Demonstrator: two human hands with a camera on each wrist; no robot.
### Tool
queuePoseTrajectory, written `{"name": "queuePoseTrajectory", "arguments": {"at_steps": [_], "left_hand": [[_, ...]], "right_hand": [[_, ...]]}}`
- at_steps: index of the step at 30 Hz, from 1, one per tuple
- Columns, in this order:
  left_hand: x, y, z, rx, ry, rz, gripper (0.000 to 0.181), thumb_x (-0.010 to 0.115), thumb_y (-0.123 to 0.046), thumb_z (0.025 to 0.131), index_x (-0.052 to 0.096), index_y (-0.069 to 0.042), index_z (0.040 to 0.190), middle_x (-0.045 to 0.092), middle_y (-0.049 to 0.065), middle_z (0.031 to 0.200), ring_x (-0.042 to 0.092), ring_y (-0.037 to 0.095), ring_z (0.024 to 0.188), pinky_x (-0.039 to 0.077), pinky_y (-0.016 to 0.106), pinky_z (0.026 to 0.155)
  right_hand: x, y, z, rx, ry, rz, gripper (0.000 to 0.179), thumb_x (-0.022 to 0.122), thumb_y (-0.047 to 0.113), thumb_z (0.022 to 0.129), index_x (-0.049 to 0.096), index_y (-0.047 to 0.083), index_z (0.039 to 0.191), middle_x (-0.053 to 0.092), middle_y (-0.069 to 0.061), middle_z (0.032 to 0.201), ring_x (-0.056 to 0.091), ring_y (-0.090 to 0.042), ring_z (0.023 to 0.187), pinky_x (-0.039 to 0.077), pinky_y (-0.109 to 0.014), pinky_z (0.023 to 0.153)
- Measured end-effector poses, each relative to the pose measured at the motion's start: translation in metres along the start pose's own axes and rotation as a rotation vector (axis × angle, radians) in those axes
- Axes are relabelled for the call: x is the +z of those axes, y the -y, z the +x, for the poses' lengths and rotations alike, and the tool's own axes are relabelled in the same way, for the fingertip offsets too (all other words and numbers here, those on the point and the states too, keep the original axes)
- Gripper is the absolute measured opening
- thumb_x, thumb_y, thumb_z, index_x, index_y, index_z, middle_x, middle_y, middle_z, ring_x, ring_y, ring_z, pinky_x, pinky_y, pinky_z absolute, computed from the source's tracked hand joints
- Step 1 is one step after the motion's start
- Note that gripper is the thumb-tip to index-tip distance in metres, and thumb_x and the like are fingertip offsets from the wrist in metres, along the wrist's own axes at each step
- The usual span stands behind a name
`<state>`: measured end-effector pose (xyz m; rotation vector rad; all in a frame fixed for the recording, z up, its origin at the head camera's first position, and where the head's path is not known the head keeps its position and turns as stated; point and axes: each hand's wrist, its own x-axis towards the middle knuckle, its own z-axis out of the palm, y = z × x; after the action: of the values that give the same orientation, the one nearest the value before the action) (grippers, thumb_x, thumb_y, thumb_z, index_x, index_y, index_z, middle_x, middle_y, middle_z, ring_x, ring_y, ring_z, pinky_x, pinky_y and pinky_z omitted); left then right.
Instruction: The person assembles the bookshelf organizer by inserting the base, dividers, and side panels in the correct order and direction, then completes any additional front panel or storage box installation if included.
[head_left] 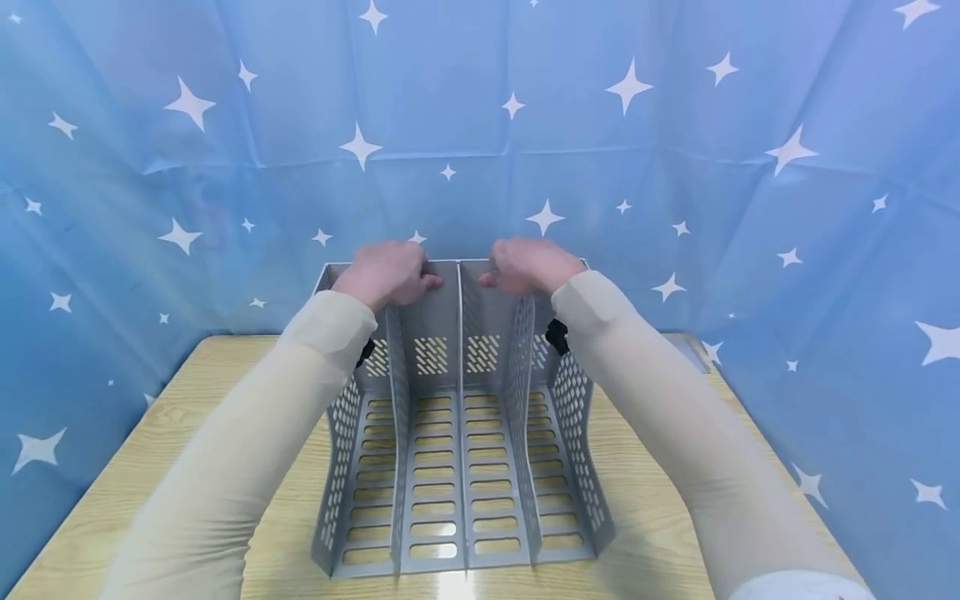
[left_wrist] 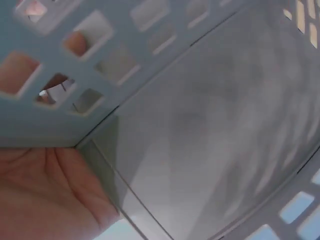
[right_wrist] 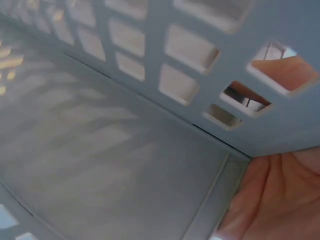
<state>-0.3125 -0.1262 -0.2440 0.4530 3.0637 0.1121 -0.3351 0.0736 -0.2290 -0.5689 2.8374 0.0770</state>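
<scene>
A grey plastic file rack (head_left: 432,310) with several upright slots stands on the table, its open front toward me. My left hand (head_left: 392,271) grips the top edge of its back panel left of the middle divider, fingers hooked over and thumb on the near side. To the right of that divider my right hand (head_left: 531,265) holds the same edge in like manner. Both wrist views look into slots: the left palm (left_wrist: 47,195) and the right palm (right_wrist: 277,192) lie against the rim, and skin shows through holes in the perforated dividers. The fingertips behind the panel are hidden.
The rack rests on a light wood-grain table (head_left: 187,400). A blue curtain (head_left: 465,100) with white stars hangs close behind the table and along both sides. At the back right corner lies a flat grey object (head_left: 692,352), partly behind my right sleeve.
</scene>
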Motion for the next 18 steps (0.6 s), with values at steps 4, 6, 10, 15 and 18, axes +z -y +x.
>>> {"name": "queuePoseTrajectory", "arguments": {"at_steps": [4, 6, 10, 15, 18], "left_hand": [[0.001, 0.004, -0.002, 0.013, 0.008, -0.008, 0.040, 0.056, -0.045, 0.105, 0.061, -0.014, 0.081, 0.057, 0.004, 0.080, 0.058, 0.024, 0.081, 0.048, 0.042, 0.073], [0.001, 0.004, -0.003, 0.016, 0.023, -0.006, 0.041, 0.055, -0.046, 0.106, 0.060, -0.014, 0.081, 0.055, 0.004, 0.078, 0.057, 0.023, 0.080, 0.048, 0.041, 0.072], [0.002, 0.001, -0.004, 0.014, 0.046, -0.008, 0.039, 0.053, -0.046, 0.106, 0.063, -0.014, 0.086, 0.058, 0.004, 0.083, 0.058, 0.023, 0.082, 0.049, 0.043, 0.075], [-0.005, 0.007, -0.003, 0.076, 0.097, -0.126, 0.044, 0.044, -0.041, 0.110, 0.066, -0.004, 0.118, 0.066, 0.017, 0.116, 0.062, 0.033, 0.109, 0.049, 0.049, 0.098], [-0.013, 0.021, -0.003, 0.137, 0.106, -0.278, 0.056, 0.033, -0.038, 0.113, 0.051, 0.003, 0.146, 0.050, 0.025, 0.150, 0.045, 0.039, 0.142, 0.033, 0.051, 0.119]], "right_hand": [[0.002, 0.000, -0.001, -0.017, -0.005, -0.013, 0.041, 0.051, 0.043, 0.108, 0.066, 0.005, 0.115, 0.067, -0.011, 0.111, 0.062, -0.028, 0.103, 0.050, -0.052, 0.100], [0.004, 0.000, -0.002, -0.016, -0.006, -0.010, 0.039, 0.051, 0.042, 0.109, 0.067, 0.007, 0.110, 0.066, -0.010, 0.104, 0.062, -0.026, 0.098, 0.052, -0.050, 0.097], [0.007, 0.001, -0.005, -0.001, -0.011, 0.008, 0.036, 0.051, 0.042, 0.109, 0.063, 0.009, 0.099, 0.056, -0.006, 0.086, 0.059, -0.024, 0.085, 0.051, -0.045, 0.086], [0.008, 0.001, -0.002, 0.011, -0.048, 0.003, 0.038, 0.050, 0.042, 0.109, 0.065, 0.008, 0.102, 0.062, -0.009, 0.096, 0.061, -0.027, 0.092, 0.051, -0.046, 0.087], [0.010, -0.001, 0.002, 0.006, -0.108, 0.028, 0.040, 0.052, 0.043, 0.108, 0.067, 0.006, 0.114, 0.068, -0.013, 0.121, 0.063, -0.030, 0.104, 0.052, -0.050, 0.091]]}}
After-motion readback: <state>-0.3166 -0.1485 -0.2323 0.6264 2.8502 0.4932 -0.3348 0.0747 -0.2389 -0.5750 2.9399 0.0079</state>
